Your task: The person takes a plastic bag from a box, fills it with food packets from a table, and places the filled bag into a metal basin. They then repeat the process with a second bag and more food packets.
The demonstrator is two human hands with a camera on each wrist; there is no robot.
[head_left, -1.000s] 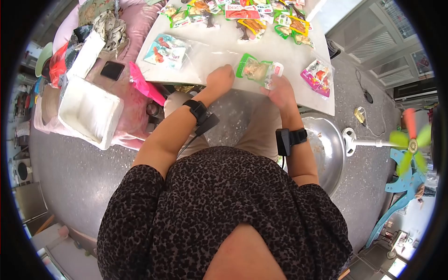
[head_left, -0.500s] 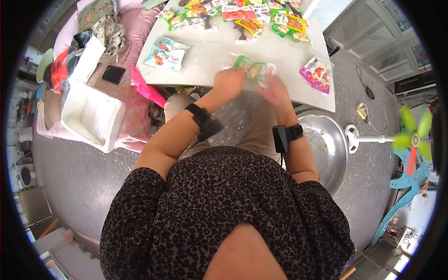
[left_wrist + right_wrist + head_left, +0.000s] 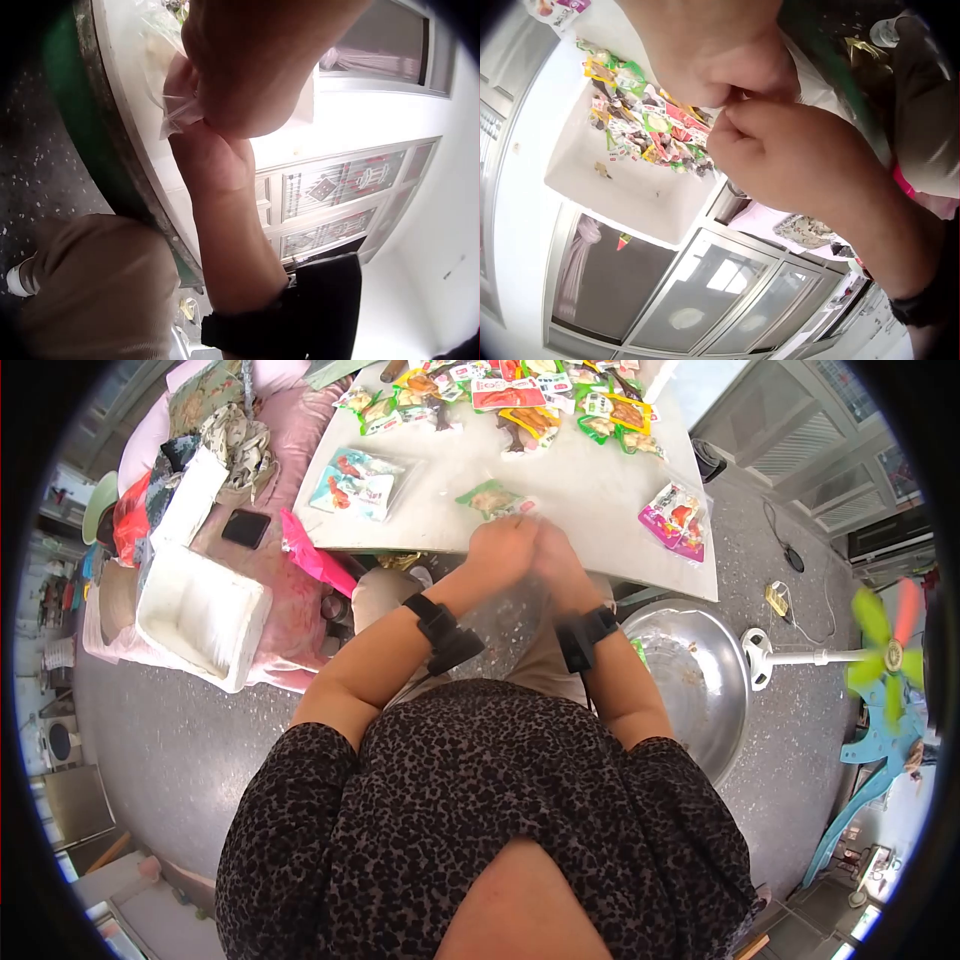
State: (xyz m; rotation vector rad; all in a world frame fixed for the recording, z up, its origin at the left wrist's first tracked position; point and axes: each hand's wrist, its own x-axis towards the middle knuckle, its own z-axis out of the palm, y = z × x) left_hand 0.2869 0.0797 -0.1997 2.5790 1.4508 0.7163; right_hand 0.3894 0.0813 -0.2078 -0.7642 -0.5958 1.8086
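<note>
At the front edge of the white table [image 3: 440, 490], both hands meet over a clear food packet [image 3: 490, 498] with a green end. My left hand [image 3: 502, 550] curls its fingers at the packet's near edge. Pressed against it, my right hand [image 3: 560, 565] has its fingers curled at the same edge and looks blurred. In the left wrist view, crumpled clear plastic [image 3: 180, 112] shows between the hands. The fingertips are mostly hidden where the two hands touch in the right wrist view.
A blue-and-white packet [image 3: 355, 482] lies to the left, a pink-and-white packet [image 3: 678, 520] to the right. Several colourful food packets [image 3: 520, 405] are heaped at the back. A metal basin [image 3: 710, 690] stands on the floor at right; a white foam box [image 3: 200, 610] is at left.
The right hand has moved left, and the left hand slightly right, until they meet at the packet's near edge. The packet has shifted left.
</note>
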